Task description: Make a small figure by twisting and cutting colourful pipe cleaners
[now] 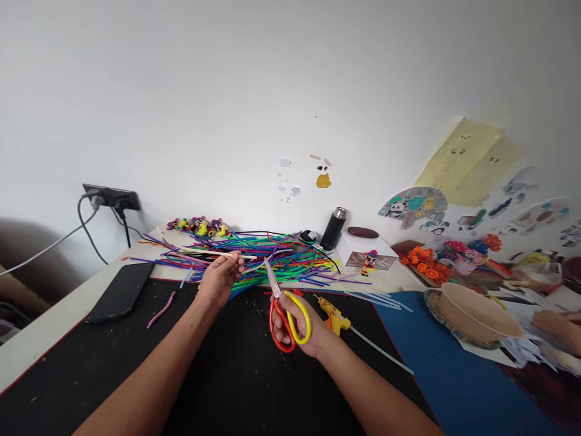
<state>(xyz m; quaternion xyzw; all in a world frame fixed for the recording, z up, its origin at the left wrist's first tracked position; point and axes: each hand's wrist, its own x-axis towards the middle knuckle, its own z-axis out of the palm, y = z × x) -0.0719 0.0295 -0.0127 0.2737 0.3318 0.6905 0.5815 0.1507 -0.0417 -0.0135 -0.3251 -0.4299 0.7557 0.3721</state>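
Pinched in the fingers of my left hand [218,281] is a white pipe cleaner [248,258], its end pointing right. My right hand [303,322] grips scissors [275,287], with fingers through the red and yellow handle loops. The blades point up and left, their tips close to the pipe cleaner's end; they look closed or nearly so. Behind both hands spreads a heap of coloured pipe cleaners [290,275], mostly purple, blue and green. A short pink pipe cleaner [161,309] lies on the black mat [227,375] left of my left forearm.
A yellow glue gun [334,316] with a glue stick lies right of my right hand. A phone [120,293] lies at left. Farther back are small dolls [200,226], a black flask [333,229] and a white box [365,249]. At right, another person's hand [558,330] is near a bowl [481,312].
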